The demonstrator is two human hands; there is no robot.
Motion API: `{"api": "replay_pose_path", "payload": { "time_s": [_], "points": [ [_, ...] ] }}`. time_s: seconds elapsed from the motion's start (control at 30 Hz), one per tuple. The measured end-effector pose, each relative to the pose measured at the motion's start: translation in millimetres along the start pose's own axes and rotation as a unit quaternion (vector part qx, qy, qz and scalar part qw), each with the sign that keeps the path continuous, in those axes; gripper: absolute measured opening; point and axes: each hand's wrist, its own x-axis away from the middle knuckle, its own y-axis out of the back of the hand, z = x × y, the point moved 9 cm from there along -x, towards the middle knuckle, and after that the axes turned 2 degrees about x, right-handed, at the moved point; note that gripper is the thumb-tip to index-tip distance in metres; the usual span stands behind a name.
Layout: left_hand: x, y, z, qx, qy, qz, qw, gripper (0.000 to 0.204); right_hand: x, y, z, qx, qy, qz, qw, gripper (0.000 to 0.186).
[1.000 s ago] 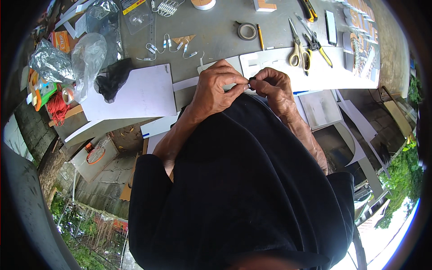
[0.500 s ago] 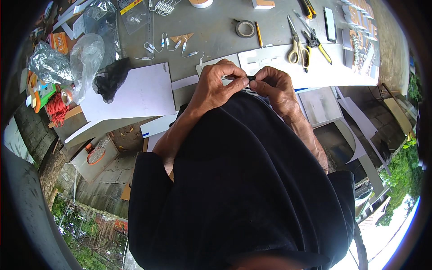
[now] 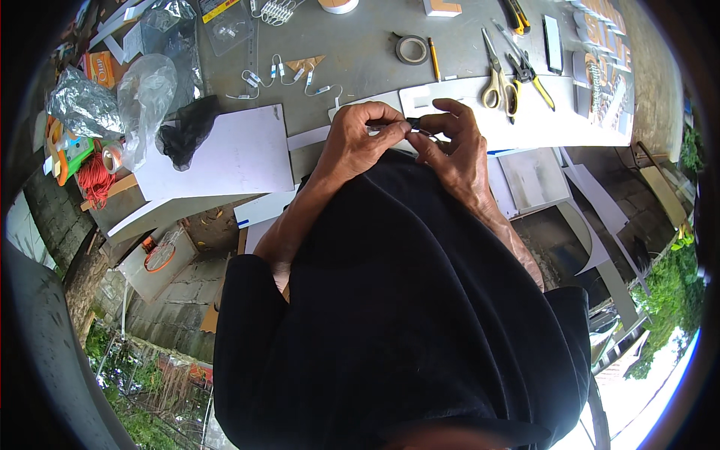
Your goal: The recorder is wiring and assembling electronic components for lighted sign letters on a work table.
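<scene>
Head view: right hand (image 3: 455, 150) has loosened since half a second ago. Its fingers were bunched on the black bit (image 3: 413, 122); now they're spread, index lifted, thumb low and near the left thumb. Left hand (image 3: 358, 141) hardly changed, thumb and index pinched at the black bit. Reads as a regrip or a finger shift mid-work, with the piece kept up at the fingertips, not set down.

Black bit sits between the hands: at the left fingertips, just left of the right fingers. Can't tell if the right hand has any hold on it. Too small to name, could be tape. Thin wire (image 3: 429, 136), or what looks like one, runs from there under the right fingers.

Around: white sheet (image 3: 555, 129) right of the right hand; scissors (image 3: 493, 84) and pliers (image 3: 537, 86) beyond it, to the right. Tape roll (image 3: 400, 54) and pencil (image 3: 434, 61) ahead of both hands. Module string (image 3: 322, 90) ahead and left of the left hand; black plastic (image 3: 184, 135) well left.
</scene>
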Motion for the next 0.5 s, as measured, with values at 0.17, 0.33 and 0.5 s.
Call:
{"api": "replay_pose_path", "payload": {
  "time_s": [0.17, 0.33, 0.5],
  "points": [
    [1, 2, -1, 0.024, -0.013, -0.004, 1.000, 0.019, -4, -1, 2, 0.022, 0.005, 0.053, 0.998, 0.016],
    [2, 3, 1, 0.027, -0.003, -0.001, 1.000, 0.022, -3, -3, 24, 0.126, 0.127, 0.066, 0.982, 0.014],
    [4, 1, 2, 0.060, 0.036, 0.008, 0.997, 0.020, 5, -1, 36, 0.206, 0.228, 0.024, 0.951, 0.023]
  ]
}}
